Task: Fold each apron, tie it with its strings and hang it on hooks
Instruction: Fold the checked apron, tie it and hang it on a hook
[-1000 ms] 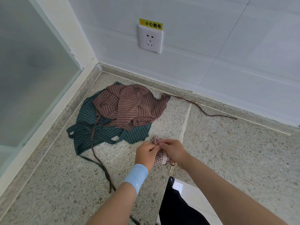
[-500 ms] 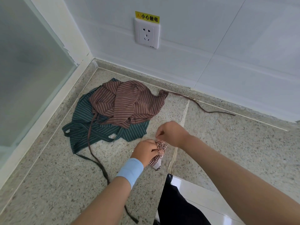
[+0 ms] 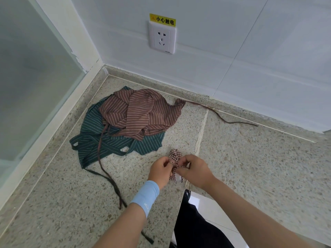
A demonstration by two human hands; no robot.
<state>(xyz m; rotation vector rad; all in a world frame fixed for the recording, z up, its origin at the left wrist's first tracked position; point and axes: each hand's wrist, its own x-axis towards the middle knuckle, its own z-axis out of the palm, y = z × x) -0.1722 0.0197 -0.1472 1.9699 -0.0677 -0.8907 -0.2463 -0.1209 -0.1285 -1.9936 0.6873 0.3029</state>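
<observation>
A small folded checked apron (image 3: pixel 175 156), red-brown and white, is bundled between both hands just above the speckled stone counter (image 3: pixel 250 158). My left hand (image 3: pixel 159 170) pinches its string on the left side. My right hand (image 3: pixel 194 170) pinches the string on the right, and the string is stretched taut across the bundle. A crumpled brown striped apron (image 3: pixel 141 111) lies behind them on top of a green striped apron (image 3: pixel 93 140). Their long strings trail across the counter.
The counter ends at a white tiled wall with a power socket (image 3: pixel 162 39) under a yellow warning label. A frosted glass panel (image 3: pixel 26 77) closes off the left side. White floor tiles (image 3: pixel 211 210) and my dark trouser leg (image 3: pixel 197 226) show below the counter edge.
My right hand had lifted away with the string, then came back down beside the bundle. Both hands now pull the string tight across the checked apron.
</observation>
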